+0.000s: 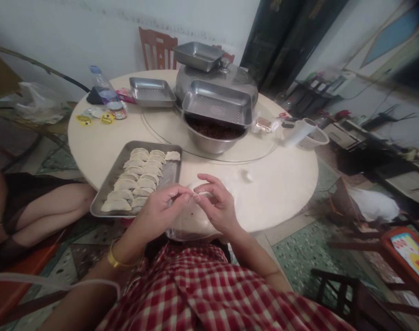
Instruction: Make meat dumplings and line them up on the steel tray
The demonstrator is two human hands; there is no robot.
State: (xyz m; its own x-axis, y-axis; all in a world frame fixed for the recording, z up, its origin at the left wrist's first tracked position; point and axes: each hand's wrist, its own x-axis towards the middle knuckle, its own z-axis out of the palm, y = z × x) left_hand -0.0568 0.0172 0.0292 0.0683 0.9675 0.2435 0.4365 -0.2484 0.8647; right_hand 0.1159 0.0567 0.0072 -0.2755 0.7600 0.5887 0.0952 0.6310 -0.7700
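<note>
**Two hands pinch one dumpling at the table's near edge**

The left hand [160,208] and right hand [219,207] meet over the near rim of the round table [281,193]. The thumb and forefinger of each are pressed onto the pale dumpling [200,195] held between them, and the right hand's other fingers are loosely curled above it.

Four steel trays are in view:
- The dumpling tray [101,205], just left of the hands, holds roughly fifteen folded dumplings [140,177] in rows.
- The second tray [152,92] sits bare farther back.
- The third tray [218,103] rests on a steel bowl [209,143] of dark filling [214,130].
- The fourth tray [199,56] sits on top of a large lidded pot [239,80].

One small dough lump [246,175] lies right of the hands. One plastic bottle [104,89] stands at the far left.
</note>
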